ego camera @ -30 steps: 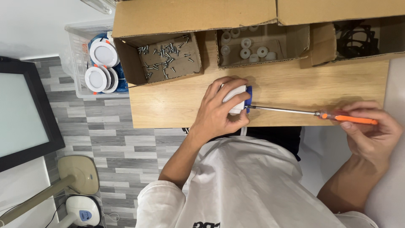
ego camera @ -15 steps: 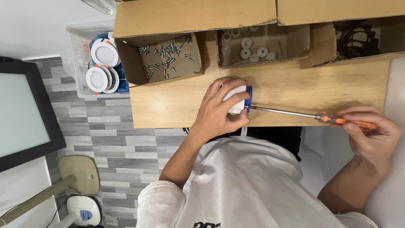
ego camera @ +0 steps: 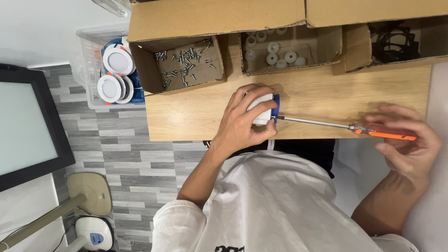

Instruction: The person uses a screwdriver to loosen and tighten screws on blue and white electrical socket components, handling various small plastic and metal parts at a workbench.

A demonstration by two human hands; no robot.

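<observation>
Holding a white and blue round part (ego camera: 264, 109) on the wooden bench (ego camera: 317, 95), the left hand (ego camera: 245, 121) wraps it. Right hand (ego camera: 406, 140) pinches an orange screwdriver (ego camera: 345, 127). Brown boxes (ego camera: 184, 63) sit far.

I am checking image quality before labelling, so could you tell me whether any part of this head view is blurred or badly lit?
Head view: lighting is even and soft, without harsh glare; the right hand on the orange screwdriver handle is motion-blurred; the left hand and the screws in the box look sharp.
</observation>
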